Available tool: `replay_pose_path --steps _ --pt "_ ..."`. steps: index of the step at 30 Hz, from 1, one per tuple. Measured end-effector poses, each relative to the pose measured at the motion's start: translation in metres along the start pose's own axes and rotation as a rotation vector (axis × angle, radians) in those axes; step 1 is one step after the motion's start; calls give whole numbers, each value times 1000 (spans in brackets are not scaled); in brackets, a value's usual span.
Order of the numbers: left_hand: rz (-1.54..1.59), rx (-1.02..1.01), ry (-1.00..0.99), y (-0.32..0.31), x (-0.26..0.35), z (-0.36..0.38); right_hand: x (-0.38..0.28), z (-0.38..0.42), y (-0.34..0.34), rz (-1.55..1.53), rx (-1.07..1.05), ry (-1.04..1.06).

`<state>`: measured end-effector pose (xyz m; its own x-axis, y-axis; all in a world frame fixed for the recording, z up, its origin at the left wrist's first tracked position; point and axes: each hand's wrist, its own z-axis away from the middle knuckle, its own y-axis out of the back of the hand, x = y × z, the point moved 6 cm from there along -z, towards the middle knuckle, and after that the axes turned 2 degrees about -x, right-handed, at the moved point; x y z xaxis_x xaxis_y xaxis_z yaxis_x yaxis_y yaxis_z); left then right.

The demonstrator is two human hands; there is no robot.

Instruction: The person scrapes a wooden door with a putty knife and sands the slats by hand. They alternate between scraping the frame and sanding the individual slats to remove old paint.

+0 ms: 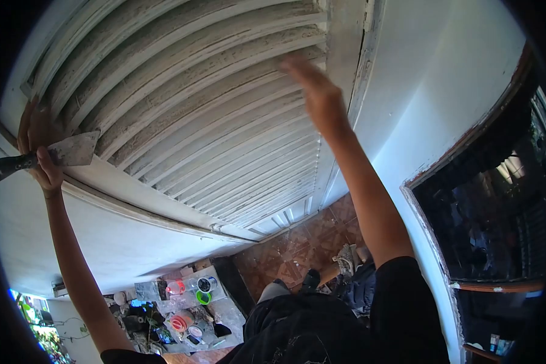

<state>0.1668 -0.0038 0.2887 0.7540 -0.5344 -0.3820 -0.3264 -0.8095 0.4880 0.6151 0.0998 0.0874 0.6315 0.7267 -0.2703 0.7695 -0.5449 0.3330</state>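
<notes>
A white louvered door (224, 109) with worn, dirty slats fills the upper middle of the view. At its left edge my left hand (41, 145) is raised, with its thumb over a putty knife (73, 150). The knife has a dark handle pointing left and a stained wide blade pointing right. Some fingers of that hand reach up along the door frame. My right hand (315, 91) is raised in front of the right ends of the slats. Its fingertips are smeared by motion, and I see no tool in it.
Lower left, a cluttered table (230, 303) bears a green-rimmed container (203, 297), a red-pink tub (181, 321) and jars. Brown tiles (285, 255) cover the floor. A dark window (491, 200) with a worn frame is at the right. Shoes (346, 261) lie near my feet.
</notes>
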Motion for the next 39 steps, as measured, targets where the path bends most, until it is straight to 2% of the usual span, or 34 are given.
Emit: replay_pose_path --steps 2,3,5,7,8,9,11,13,14,17,18,20,21,22,23,24,27,28,29,32,33,35,37,39 --pt "-42 -9 -17 2 0 -2 23 -4 -1 48 134 -57" --pt "-22 -3 -12 1 0 -2 10 -5 -11 39 130 -53" --pt "-3 -20 -5 1 0 2 -29 3 -33 42 82 15" --pt "66 -18 36 5 -4 -4 -17 3 -23 7 -43 82" --pt "-2 -103 26 13 2 -8 -4 2 -15 45 16 41" --pt "-11 -105 18 25 -4 -11 6 2 -12 83 75 0" --pt "72 -206 -32 44 -19 -11 4 2 -18 30 161 -91" --pt "52 -288 -21 70 -58 -11 -31 11 -51 64 173 68" --pt "-15 -293 7 84 -89 -8 -65 7 -49 -19 9 110" --pt "-304 -139 32 103 -186 12 -18 4 -33 52 41 63" --pt "-361 -46 -14 100 -185 13 -4 5 -22 152 126 -27" --pt "-425 94 -118 87 -113 -18 -6 -2 -18 160 273 -116" --pt "-416 -16 -237 78 -60 -48 -20 0 -25 224 343 -136" --pt "-399 -131 -351 68 -31 -60 -34 5 -44 202 261 -79" --pt "-397 -143 -347 66 -31 -57 -52 11 -64 176 175 -19" --pt "-366 -58 -330 68 -34 -54 -83 7 -68 83 72 51" --pt "-354 155 -241 72 -87 -29 -42 8 -53 168 20 70" --pt "-420 173 -319 72 -91 -25 -15 8 -39 203 83 -13" --pt "-417 173 -314 74 -85 -23 1 6 -34 229 137 -95" --pt "-339 163 -225 70 -56 -35 -23 0 -48 308 210 -98" --pt "-333 167 -231 70 -54 -36 -45 7 -63 298 88 51" --pt "-310 173 -239 69 -52 -35 -62 0 -59 226 -14 144" --pt "-291 183 -248 70 -49 -37 10 3 -46 293 28 -31" --pt "-322 175 -296 68 -35 -41 13 -10 -26 277 55 -136"
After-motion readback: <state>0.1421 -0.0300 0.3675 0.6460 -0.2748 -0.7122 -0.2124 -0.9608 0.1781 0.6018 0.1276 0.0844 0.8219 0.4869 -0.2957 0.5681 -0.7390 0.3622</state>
